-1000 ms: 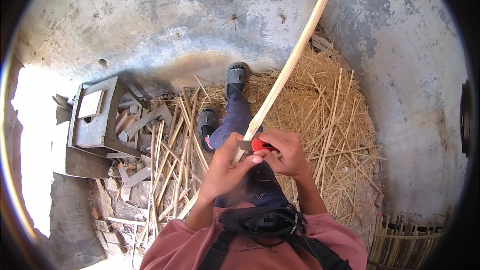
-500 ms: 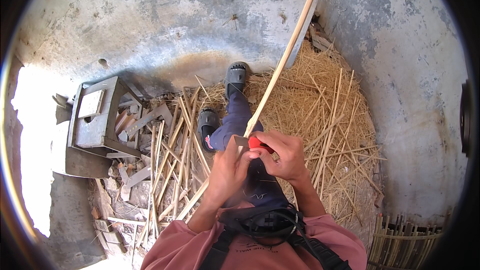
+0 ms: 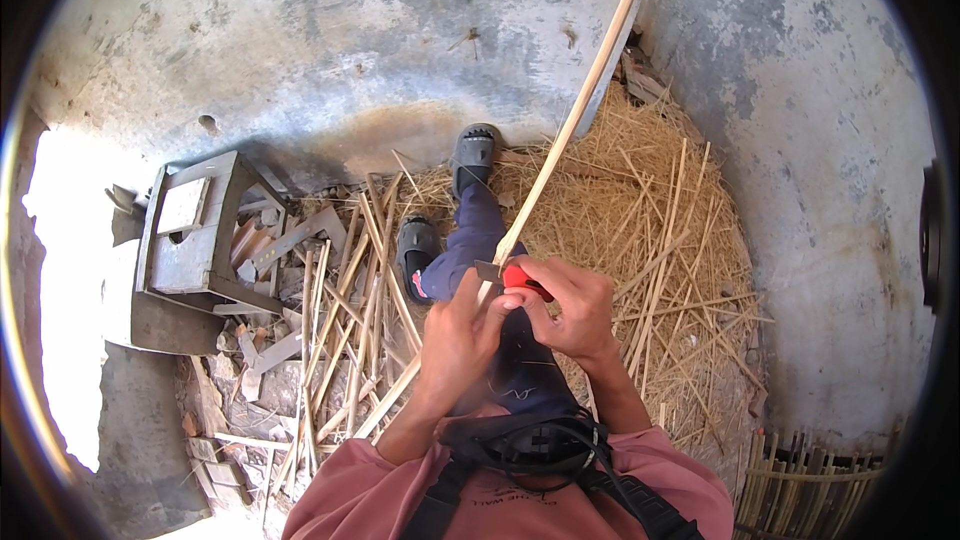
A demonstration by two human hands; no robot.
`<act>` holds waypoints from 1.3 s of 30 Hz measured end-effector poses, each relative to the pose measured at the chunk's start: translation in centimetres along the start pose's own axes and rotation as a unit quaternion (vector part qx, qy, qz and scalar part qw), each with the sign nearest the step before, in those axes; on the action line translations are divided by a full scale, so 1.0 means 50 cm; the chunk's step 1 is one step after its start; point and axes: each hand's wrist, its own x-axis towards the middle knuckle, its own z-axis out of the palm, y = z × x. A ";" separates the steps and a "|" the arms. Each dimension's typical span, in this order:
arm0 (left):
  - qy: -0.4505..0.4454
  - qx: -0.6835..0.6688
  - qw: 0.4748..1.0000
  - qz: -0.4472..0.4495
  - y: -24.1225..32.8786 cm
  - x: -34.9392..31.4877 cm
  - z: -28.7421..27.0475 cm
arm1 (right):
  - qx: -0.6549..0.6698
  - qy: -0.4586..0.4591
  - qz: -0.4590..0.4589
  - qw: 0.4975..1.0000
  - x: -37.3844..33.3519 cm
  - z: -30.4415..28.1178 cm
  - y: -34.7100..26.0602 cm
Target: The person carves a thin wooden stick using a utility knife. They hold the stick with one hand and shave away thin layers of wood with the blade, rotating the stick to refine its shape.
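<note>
The right hand (image 3: pixel 575 305) stays clamped on a red-handled knife (image 3: pixel 515 278); the left hand (image 3: pixel 460 335) grips the strip (image 3: pixel 570 130), which has swung slightly more upright above both grips, so shaving continues.

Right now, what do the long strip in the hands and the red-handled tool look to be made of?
Long strip: pale, matte, fibrous, thin and slightly bowed, probably split bamboo or cane. Red-handled tool: smooth red grip, likely plastic; short grey blade, seemingly metal, mostly hidden by the hands.
</note>
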 end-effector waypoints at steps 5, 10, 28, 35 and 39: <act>0.011 0.005 1.000 0.004 -0.009 -0.004 0.003 | -0.006 -0.009 0.008 1.000 0.002 -0.002 0.000; -0.020 0.058 0.997 -0.040 -0.024 -0.042 0.001 | -0.005 0.140 0.108 0.984 0.027 -0.038 0.081; 0.008 -0.078 0.997 -0.007 -0.022 -0.031 -0.009 | 0.184 -0.091 0.075 0.976 0.013 -0.023 0.046; -0.016 -0.101 0.993 -0.051 0.008 -0.017 -0.030 | 0.245 -0.003 0.110 0.963 -0.005 0.001 0.051; -0.017 -0.105 0.994 -0.031 0.007 -0.015 -0.024 | 0.318 0.032 0.146 0.936 -0.007 0.010 0.059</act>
